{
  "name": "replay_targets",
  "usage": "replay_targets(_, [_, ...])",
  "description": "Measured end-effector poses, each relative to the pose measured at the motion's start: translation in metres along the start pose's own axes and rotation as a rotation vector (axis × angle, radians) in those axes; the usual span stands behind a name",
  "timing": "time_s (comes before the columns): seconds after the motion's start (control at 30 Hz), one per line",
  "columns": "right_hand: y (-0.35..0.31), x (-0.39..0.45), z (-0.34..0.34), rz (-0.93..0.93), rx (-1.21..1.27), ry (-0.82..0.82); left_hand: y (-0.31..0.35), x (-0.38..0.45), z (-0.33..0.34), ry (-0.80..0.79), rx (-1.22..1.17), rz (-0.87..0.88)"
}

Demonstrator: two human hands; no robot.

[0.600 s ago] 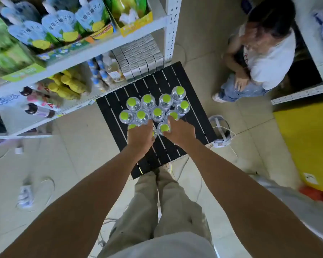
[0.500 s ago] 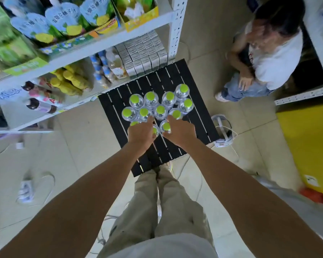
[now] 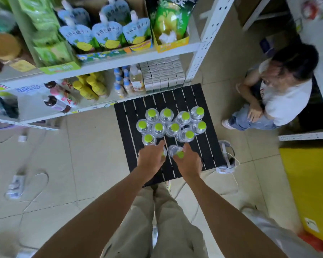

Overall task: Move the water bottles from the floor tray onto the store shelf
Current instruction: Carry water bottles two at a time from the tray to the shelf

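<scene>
Several clear water bottles (image 3: 172,125) with lime-green caps stand clustered on a black slatted floor tray (image 3: 125,127). My left hand (image 3: 151,159) is closed over the top of one bottle at the cluster's near edge; only a sliver of its cap (image 3: 163,154) shows. My right hand (image 3: 189,161) grips another bottle (image 3: 175,150) by its neck, green cap peeking out beside the fingers. Both held bottles sit slightly nearer to me than the rest. The white store shelf (image 3: 93,107) stands left of and behind the tray.
The lower shelf holds yellow bottles (image 3: 90,86), small drink bottles and stacked white cartons (image 3: 162,75). A person crouches at right (image 3: 280,94). A white headset (image 3: 226,161) lies by the tray. A power strip (image 3: 14,185) and cables lie on the tiled floor at left.
Both hands have pulled back toward me with a bottle each, opening a gap from the cluster. The camera has shifted, so more of the upper shelf shows.
</scene>
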State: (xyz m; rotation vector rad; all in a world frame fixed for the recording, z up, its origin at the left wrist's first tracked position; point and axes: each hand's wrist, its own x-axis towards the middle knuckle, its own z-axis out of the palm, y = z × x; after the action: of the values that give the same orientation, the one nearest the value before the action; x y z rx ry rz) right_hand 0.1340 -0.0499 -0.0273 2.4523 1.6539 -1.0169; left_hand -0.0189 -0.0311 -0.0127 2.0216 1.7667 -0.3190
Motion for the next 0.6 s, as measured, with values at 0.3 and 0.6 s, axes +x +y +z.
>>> replay_targets(0.3, [-0.078, -0.107, -0.074, -0.17, 0.062, 0.094, -0.063, -0.124, -0.111, 0.195, -0.479, -0.376])
replay_targets(0.6, [-0.297, -0.232, -0.196, -0.684, 0.064, 0.143, -0.198, -0.266, -0.288, 0.741, -0.614, -0.401])
